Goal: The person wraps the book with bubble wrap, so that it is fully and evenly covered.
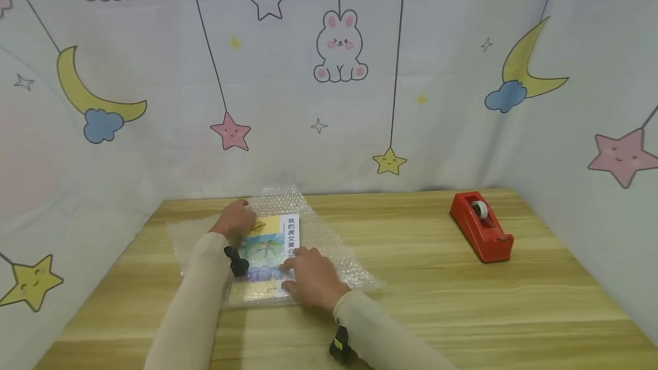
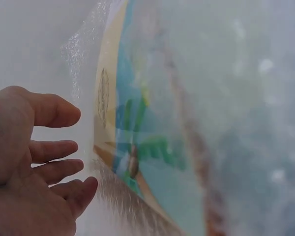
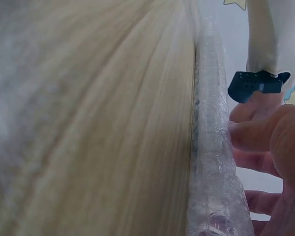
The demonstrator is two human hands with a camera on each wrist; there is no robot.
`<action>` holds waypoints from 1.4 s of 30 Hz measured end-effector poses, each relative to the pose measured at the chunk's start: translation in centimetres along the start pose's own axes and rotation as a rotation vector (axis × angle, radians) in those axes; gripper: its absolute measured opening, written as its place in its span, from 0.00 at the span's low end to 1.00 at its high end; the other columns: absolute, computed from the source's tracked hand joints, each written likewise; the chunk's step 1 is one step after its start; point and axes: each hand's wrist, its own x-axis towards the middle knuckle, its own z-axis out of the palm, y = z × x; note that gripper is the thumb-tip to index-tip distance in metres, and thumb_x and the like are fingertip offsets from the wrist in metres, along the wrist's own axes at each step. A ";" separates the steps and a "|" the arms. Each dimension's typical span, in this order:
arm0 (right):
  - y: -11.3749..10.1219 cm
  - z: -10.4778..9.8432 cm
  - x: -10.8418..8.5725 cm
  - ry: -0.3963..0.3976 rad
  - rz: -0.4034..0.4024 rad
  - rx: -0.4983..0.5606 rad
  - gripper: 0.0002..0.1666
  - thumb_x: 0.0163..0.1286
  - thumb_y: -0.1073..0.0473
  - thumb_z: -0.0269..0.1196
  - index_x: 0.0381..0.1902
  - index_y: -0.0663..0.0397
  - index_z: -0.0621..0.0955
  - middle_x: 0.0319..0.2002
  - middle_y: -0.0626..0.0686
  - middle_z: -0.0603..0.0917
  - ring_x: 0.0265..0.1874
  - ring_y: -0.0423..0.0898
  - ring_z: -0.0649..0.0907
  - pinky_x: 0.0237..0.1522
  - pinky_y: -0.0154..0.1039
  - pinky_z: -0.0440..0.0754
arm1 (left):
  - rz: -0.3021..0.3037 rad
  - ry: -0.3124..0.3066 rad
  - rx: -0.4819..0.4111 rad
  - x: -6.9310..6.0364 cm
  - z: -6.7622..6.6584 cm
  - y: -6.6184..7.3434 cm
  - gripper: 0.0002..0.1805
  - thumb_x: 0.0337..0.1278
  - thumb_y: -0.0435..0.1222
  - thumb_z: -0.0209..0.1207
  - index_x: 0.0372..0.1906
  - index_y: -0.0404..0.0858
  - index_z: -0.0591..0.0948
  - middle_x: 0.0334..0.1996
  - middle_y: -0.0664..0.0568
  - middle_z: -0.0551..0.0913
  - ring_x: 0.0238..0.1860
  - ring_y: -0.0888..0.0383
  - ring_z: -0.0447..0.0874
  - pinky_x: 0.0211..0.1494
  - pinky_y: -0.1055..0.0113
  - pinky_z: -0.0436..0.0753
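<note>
A book (image 1: 264, 250) with a yellow, blue and white cover lies on a sheet of bubble wrap (image 1: 329, 233), and clear wrap shows over part of the cover. My left hand (image 1: 233, 221) is at the book's upper left corner. In the left wrist view, the left hand (image 2: 44, 152) has its fingers loosely bent, with nothing between them. Over the book's right side, my right hand (image 1: 315, 278) rests with spread fingers. In the right wrist view, the right fingers (image 3: 255, 135) touch the bubble wrap (image 3: 214, 147) along its edge.
On the right of the wooden table (image 1: 411, 284) stands a red tape dispenser (image 1: 480, 227) with a roll of tape. A white cloth backdrop (image 1: 288, 73) with printed moons, stars and rabbits rises behind the table. Both wrists wear small black devices.
</note>
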 end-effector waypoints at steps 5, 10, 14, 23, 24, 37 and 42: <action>-0.1 -0.3 0.1 0.003 -0.002 -0.002 0.18 0.66 0.46 0.68 0.53 0.37 0.87 0.62 0.52 0.82 0.55 0.55 0.82 0.47 0.49 0.84 | -0.035 0.003 -0.059 0.9 -0.5 0.5 0.37 0.70 0.39 0.46 0.77 0.27 0.51 0.74 0.26 0.58 0.73 0.29 0.59 0.73 0.36 0.65; -0.1 -0.3 -0.1 -0.005 0.011 -0.001 0.18 0.65 0.46 0.69 0.52 0.36 0.87 0.62 0.52 0.82 0.55 0.55 0.82 0.47 0.50 0.84 | -0.086 -0.024 -0.089 1.7 0.0 1.1 0.43 0.68 0.39 0.49 0.79 0.27 0.44 0.77 0.25 0.46 0.78 0.28 0.44 0.76 0.33 0.55; -0.1 -0.1 -0.2 -0.001 0.002 0.001 0.18 0.65 0.46 0.68 0.53 0.35 0.86 0.62 0.51 0.82 0.55 0.54 0.82 0.47 0.49 0.83 | -0.104 0.004 -0.086 1.8 0.4 0.8 0.42 0.66 0.41 0.51 0.78 0.29 0.49 0.77 0.27 0.52 0.75 0.27 0.47 0.74 0.32 0.57; 0.1 0.1 -0.5 0.011 0.008 0.021 0.18 0.65 0.47 0.68 0.53 0.37 0.87 0.61 0.52 0.82 0.55 0.54 0.82 0.47 0.49 0.83 | -0.098 0.078 0.113 1.8 0.7 0.6 0.32 0.64 0.44 0.51 0.67 0.27 0.64 0.63 0.26 0.71 0.63 0.22 0.64 0.64 0.29 0.64; 0.1 0.2 -0.5 0.014 0.008 0.021 0.18 0.65 0.47 0.68 0.53 0.37 0.87 0.61 0.52 0.82 0.55 0.53 0.82 0.47 0.48 0.83 | -0.094 0.082 0.110 1.8 0.5 0.6 0.32 0.65 0.44 0.50 0.67 0.27 0.64 0.64 0.25 0.71 0.63 0.21 0.63 0.64 0.29 0.63; 0.2 0.2 -0.1 0.023 0.006 0.022 0.18 0.65 0.47 0.68 0.53 0.37 0.87 0.61 0.52 0.82 0.53 0.53 0.82 0.43 0.47 0.82 | 0.061 0.118 0.063 1.4 -1.7 0.8 0.25 0.70 0.43 0.49 0.68 0.38 0.72 0.65 0.28 0.73 0.62 0.24 0.61 0.49 0.36 0.63; 0.0 0.1 -0.2 0.015 0.009 0.025 0.18 0.65 0.48 0.68 0.53 0.37 0.87 0.61 0.52 0.82 0.54 0.53 0.82 0.44 0.48 0.82 | 0.060 0.105 0.002 1.1 -1.4 0.8 0.22 0.69 0.46 0.52 0.63 0.43 0.78 0.65 0.31 0.76 0.67 0.25 0.63 0.56 0.28 0.59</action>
